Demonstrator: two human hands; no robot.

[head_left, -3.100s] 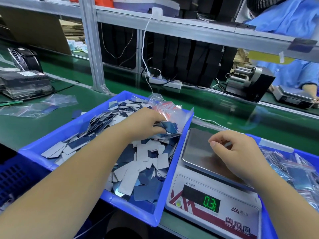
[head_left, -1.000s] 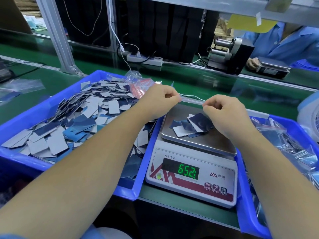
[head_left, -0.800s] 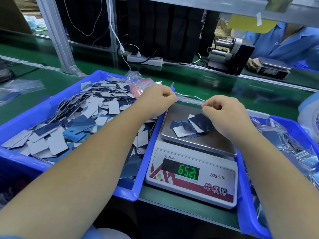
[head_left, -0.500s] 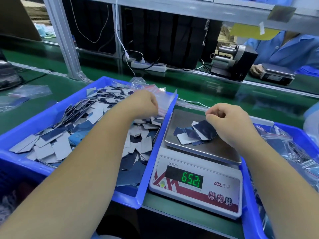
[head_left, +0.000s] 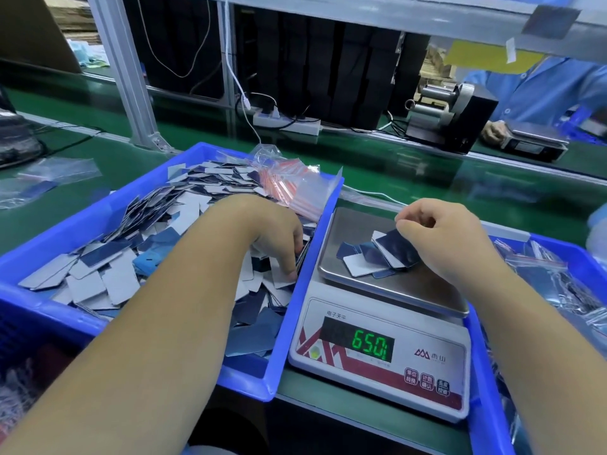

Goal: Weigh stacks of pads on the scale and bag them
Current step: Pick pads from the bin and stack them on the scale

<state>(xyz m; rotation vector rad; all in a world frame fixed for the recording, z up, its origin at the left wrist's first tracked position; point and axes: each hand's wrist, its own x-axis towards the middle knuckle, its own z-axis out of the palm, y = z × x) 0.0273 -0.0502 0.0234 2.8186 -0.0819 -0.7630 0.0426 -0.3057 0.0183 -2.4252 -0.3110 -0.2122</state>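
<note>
The right hand's grip (head_left: 437, 238) is curled empty above the small blue-and-white pad stack (head_left: 377, 254); the left hand (head_left: 279, 238) pinches loose bin pads and should trim the count singly.

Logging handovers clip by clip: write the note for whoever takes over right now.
Left hand: down in the blue plastic bin of loose blue-and-white pads, fingers curled on pads by the bin's right wall.
Right hand: above the steel scale pan, pinching something small I cannot make out.
Done: a small fanned stack of pads lies on the pan; the green display reads about 650.
Left: finish weighing, take a clear red-strip zip bag, bag the stack, add it to the right-hand blue bin.
</note>
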